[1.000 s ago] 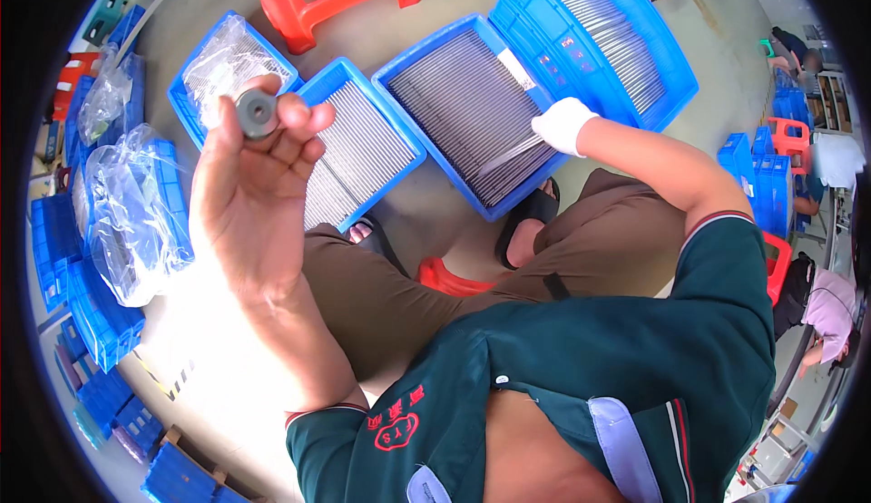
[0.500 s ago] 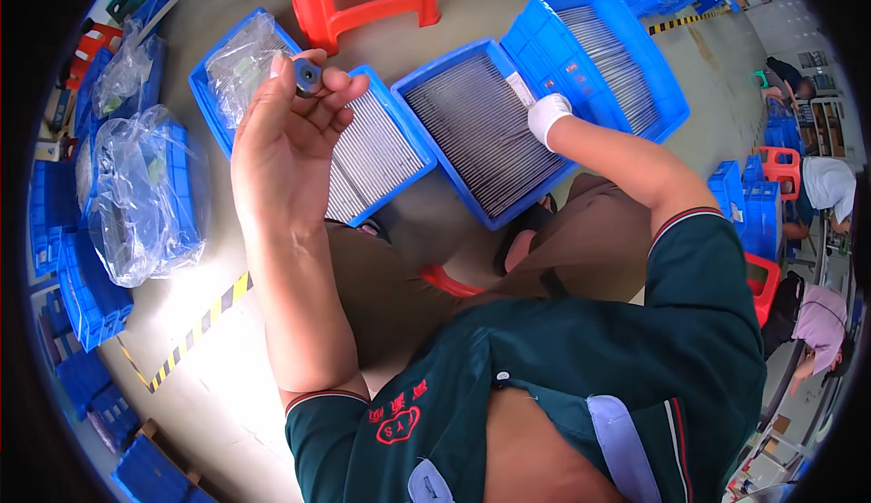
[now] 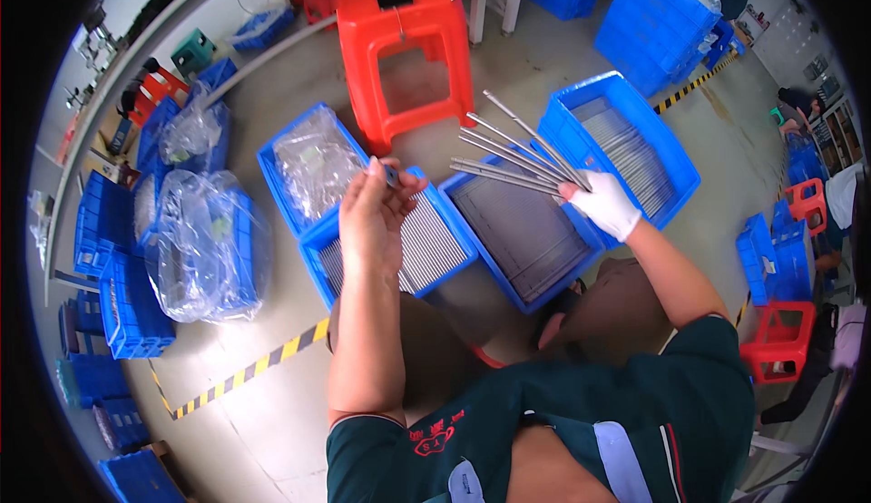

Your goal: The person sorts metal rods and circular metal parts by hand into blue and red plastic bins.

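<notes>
My bare left hand [image 3: 367, 226] is raised over the left bins. Its thumb and fingers close on a small dark round piece with a hole [image 3: 391, 175]. A white glove covers my right hand [image 3: 608, 208], which grips several thin metal rods [image 3: 517, 154] by one end; they fan out up and to the left. Below them lies a blue bin [image 3: 555, 287] with a grey floor. To its left, rows of rods [image 3: 434, 244] fill another blue bin [image 3: 445, 278]. At the right stands a tilted blue bin [image 3: 673, 196] with more rods inside.
A blue bin with a clear plastic bag [image 3: 318, 158] lies at the left. Behind the bins stands a red stool [image 3: 399, 58] with a dark flat object on top. Bagged bins [image 3: 209, 249] line the left side. Yellow-black tape [image 3: 254, 371] marks the floor. People work at far right.
My right hand has lifted several rods out of the middle bin. My left hand keeps the round piece. The view has shifted, so the bins appear lower and more of the stool shows.
</notes>
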A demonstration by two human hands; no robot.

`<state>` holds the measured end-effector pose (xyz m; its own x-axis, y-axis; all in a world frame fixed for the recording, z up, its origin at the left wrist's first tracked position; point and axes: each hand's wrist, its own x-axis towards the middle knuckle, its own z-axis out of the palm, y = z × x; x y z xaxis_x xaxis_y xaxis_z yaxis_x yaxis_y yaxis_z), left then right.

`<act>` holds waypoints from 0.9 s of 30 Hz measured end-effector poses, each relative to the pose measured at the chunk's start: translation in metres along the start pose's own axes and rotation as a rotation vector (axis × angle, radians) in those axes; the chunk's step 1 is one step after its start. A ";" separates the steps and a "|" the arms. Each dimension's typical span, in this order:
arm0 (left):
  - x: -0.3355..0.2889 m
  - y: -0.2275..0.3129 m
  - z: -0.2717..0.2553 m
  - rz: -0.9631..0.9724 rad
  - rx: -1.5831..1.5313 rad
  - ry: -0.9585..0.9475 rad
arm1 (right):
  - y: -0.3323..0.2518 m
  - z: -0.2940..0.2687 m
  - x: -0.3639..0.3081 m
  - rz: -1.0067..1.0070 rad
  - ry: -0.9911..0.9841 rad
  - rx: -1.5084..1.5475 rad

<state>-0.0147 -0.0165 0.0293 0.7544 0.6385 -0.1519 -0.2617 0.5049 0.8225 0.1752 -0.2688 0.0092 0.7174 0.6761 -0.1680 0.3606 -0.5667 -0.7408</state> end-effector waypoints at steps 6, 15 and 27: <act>-0.009 0.000 0.007 0.029 0.079 -0.071 | -0.029 0.001 -0.028 -0.188 0.172 0.077; -0.011 -0.006 0.011 -0.035 0.203 -0.257 | -0.029 0.004 -0.026 -0.399 0.295 -0.194; -0.005 -0.009 -0.001 0.071 0.369 -0.365 | -0.018 0.009 -0.023 -0.320 0.295 -0.265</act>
<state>-0.0167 -0.0236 0.0221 0.9202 0.3871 0.0582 -0.1401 0.1870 0.9723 0.1464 -0.2699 0.0203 0.6698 0.6957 0.2595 0.7016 -0.4786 -0.5280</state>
